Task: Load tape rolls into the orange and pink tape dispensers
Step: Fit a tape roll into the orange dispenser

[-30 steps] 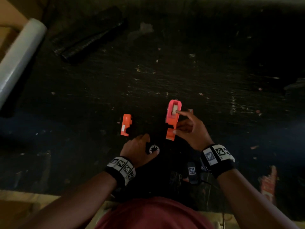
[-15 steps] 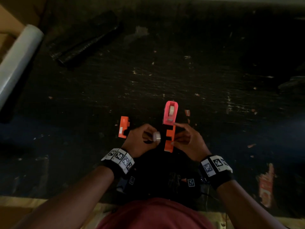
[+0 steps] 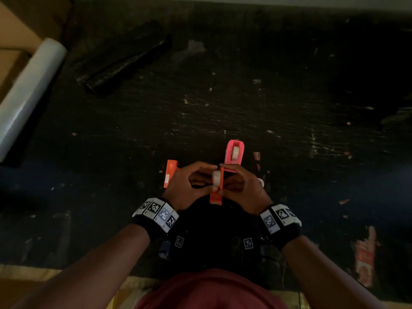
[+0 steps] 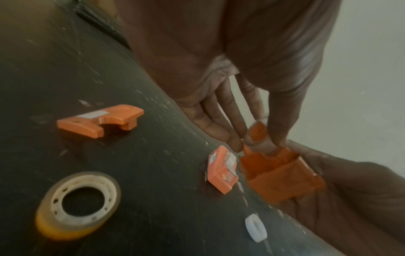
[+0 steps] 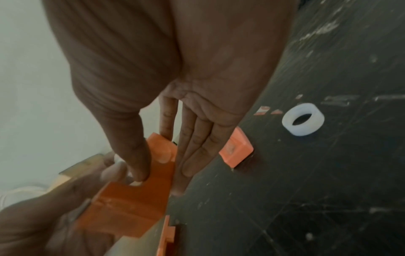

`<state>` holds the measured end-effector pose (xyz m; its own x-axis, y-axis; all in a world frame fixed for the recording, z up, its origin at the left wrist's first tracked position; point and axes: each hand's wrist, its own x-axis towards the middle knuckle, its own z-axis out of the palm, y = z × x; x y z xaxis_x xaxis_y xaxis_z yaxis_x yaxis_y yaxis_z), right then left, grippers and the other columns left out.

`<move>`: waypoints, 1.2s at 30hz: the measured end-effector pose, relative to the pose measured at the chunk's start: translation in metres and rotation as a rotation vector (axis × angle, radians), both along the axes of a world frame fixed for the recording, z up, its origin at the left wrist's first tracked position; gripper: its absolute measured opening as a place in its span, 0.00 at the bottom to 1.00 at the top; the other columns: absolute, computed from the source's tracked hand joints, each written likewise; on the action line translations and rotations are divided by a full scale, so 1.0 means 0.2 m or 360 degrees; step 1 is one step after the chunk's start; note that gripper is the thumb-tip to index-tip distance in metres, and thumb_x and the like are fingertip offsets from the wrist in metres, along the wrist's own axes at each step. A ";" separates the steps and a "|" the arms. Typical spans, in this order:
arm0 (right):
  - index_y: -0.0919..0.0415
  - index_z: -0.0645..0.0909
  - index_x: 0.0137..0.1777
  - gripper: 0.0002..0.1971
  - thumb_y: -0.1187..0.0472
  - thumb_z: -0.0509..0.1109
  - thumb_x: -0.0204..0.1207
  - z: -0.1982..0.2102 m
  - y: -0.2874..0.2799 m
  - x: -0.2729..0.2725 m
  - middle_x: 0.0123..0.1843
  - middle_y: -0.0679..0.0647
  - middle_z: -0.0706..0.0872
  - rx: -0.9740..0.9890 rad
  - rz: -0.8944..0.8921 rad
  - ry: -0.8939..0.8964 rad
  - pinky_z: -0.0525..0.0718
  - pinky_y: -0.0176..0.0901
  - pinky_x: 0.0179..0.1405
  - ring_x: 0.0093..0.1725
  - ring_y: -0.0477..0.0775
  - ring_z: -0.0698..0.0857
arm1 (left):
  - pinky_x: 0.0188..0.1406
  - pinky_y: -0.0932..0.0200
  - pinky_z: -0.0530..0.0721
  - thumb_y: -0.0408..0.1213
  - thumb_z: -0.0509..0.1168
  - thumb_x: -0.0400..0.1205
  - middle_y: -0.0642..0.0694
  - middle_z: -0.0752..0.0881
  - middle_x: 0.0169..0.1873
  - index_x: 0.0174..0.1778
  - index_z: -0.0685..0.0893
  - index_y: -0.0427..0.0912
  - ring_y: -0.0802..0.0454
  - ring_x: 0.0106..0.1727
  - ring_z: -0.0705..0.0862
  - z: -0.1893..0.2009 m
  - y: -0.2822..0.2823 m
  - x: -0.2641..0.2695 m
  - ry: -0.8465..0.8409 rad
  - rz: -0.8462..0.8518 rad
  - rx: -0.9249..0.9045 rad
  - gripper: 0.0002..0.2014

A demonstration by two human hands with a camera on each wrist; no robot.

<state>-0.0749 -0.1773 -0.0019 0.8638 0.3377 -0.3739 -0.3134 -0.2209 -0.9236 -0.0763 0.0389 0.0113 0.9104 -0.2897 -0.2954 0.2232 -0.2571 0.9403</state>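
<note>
Both hands meet over the dark table's near middle. My right hand grips the orange dispenser body, thumb on one side wall, fingers along the other. My left hand pinches a small white spool against that body's open side. The pink dispenser, with a roll inside, lies just beyond the hands. The orange cover lies on the left. A clear tape roll lies flat under my left wrist, hidden in the head view.
A loose white ring lies right of my right hand. A roll of clear film, a black roll and cardboard are at the back left. A red scrap lies near right, by the table's front edge.
My left hand came off the tape roll on the table and rose with the white spool to the right hand. My right hand drew the orange body nearer, away from the pink dispenser.
</note>
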 end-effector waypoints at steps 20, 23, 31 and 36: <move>0.48 0.75 0.75 0.37 0.73 0.81 0.70 0.03 -0.01 0.04 0.58 0.54 0.92 -0.0051 -0.0061 -0.0030 0.89 0.53 0.63 0.57 0.48 0.92 | 0.68 0.37 0.85 0.39 0.81 0.74 0.44 0.81 0.72 0.76 0.73 0.58 0.42 0.69 0.84 -0.13 0.39 0.23 0.0193 -0.0189 0.1407 0.36; 0.47 0.75 0.75 0.37 0.73 0.82 0.70 0.03 -0.01 0.04 0.59 0.54 0.92 -0.0068 -0.0064 -0.0027 0.89 0.56 0.63 0.58 0.48 0.92 | 0.61 0.42 0.91 0.31 0.82 0.73 0.50 0.91 0.56 0.70 0.78 0.61 0.52 0.55 0.92 -0.06 0.34 0.22 0.0283 -0.0070 0.0690 0.34; 0.50 0.74 0.77 0.37 0.74 0.80 0.71 0.05 0.00 0.07 0.59 0.55 0.92 -0.0057 -0.0060 0.0024 0.89 0.55 0.64 0.58 0.47 0.92 | 0.57 0.56 0.91 0.26 0.82 0.72 0.44 0.93 0.53 0.76 0.80 0.57 0.51 0.54 0.94 0.04 0.13 0.15 0.0172 -0.0097 0.0089 0.39; 0.52 0.74 0.77 0.37 0.76 0.79 0.71 0.06 -0.01 0.07 0.62 0.54 0.91 -0.0051 -0.0078 0.0011 0.89 0.53 0.63 0.59 0.47 0.92 | 0.58 0.55 0.91 0.25 0.81 0.73 0.45 0.93 0.55 0.77 0.78 0.56 0.51 0.55 0.94 0.03 0.10 0.14 0.0173 -0.0145 0.0057 0.39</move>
<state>-0.0607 -0.1796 0.0100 0.8762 0.2832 -0.3899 -0.3309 -0.2344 -0.9141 -0.0478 0.0581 0.0168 0.8430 -0.3572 -0.4023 0.2973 -0.3140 0.9017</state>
